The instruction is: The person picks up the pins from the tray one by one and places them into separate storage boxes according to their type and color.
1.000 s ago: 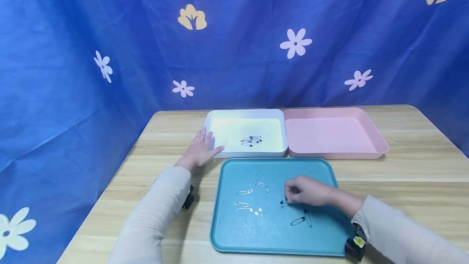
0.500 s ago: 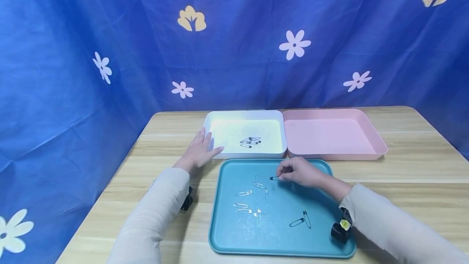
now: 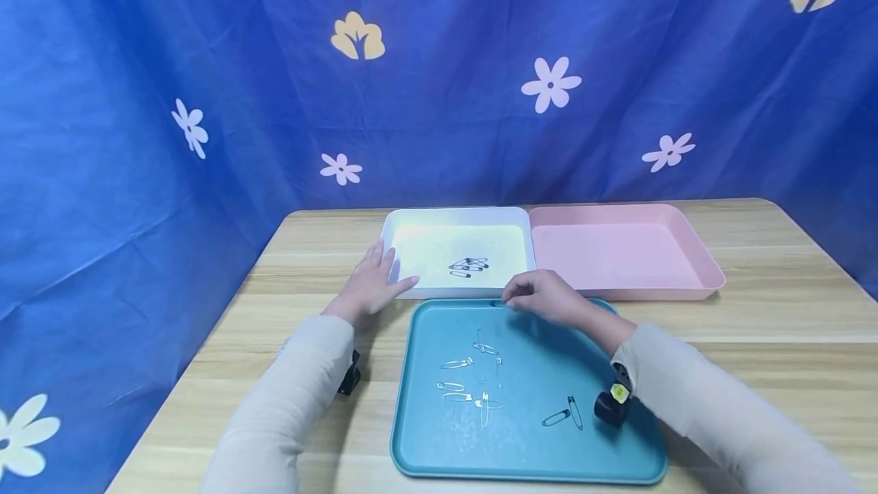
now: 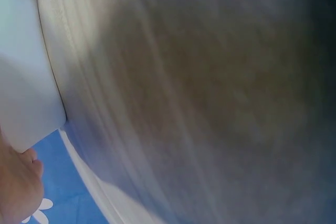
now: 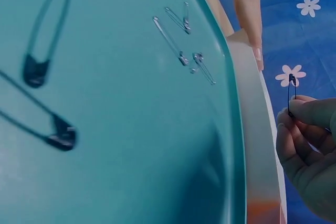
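Observation:
My right hand [image 3: 545, 296] pinches a black safety pin [image 5: 292, 90] between thumb and fingertips, over the far rim of the teal tray [image 3: 521, 452]. In the right wrist view the pin stands up from the fingertips. My left hand [image 3: 370, 284] rests with spread fingers against the left side of the white tray [image 3: 453, 214]. Inside that tray lies a small heap of black safety pins [image 3: 469, 265]. Several silver safety pins [image 3: 457, 364] are scattered on the teal tray's left half. Two black safety pins [image 5: 46, 40] lie towards its right, near each other.
A pink tray [image 3: 624, 250] stands against the white tray's right side, with nothing seen in it. All three trays sit on a wooden table [image 3: 754, 326]. Behind it hangs a blue curtain [image 3: 439, 113] with flower prints.
The right hand has lifted the black safety pin from the teal tray's middle and carried it forward and left to the white tray's near edge. The left hand has stayed put.

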Motion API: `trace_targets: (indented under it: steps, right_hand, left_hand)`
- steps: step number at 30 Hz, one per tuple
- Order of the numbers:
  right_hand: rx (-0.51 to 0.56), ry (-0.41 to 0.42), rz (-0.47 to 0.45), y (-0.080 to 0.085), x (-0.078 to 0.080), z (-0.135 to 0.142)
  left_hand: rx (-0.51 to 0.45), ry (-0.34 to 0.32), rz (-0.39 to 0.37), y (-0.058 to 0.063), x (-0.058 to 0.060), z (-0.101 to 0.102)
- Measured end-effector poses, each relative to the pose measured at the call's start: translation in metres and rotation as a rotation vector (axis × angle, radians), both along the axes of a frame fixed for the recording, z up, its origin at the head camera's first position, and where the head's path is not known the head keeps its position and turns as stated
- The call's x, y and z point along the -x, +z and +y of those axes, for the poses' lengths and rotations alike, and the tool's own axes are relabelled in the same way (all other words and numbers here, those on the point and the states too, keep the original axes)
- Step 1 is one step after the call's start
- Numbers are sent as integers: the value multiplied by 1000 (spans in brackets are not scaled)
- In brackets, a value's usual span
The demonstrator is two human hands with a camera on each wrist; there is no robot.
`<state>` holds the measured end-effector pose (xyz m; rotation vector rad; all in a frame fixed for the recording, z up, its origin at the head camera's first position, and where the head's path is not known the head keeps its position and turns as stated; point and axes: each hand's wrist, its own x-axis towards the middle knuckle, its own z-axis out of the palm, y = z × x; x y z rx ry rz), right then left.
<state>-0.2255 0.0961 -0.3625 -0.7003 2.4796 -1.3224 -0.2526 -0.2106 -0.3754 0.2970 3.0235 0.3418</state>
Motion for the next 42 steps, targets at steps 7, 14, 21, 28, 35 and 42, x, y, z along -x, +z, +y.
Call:
trace_targets:
  steps: [7, 14, 21, 28, 35, 42]
  right_hand:
    - [32, -54, 9, 2, 14, -8]
    - [35, -123, 2, 4, 27, -15]
    - [38, -174, 24, 6, 44, -28]
    - [12, -245, 8, 2, 62, -42]
    - [-31, -294, 15, -3, 77, -51]
    - [-81, -354, 1, -13, 91, -59]
  left_hand:
    - [31, 4, 1, -1, 2, 0]
    - [10, 7, -3, -5, 3, -1]
    - [-2, 3, -9, -5, 2, -1]
    - [2, -3, 10, -5, 2, -1]
    - [14, -5, 13, -3, 0, 1]
    - [8, -7, 6, -3, 0, 1]
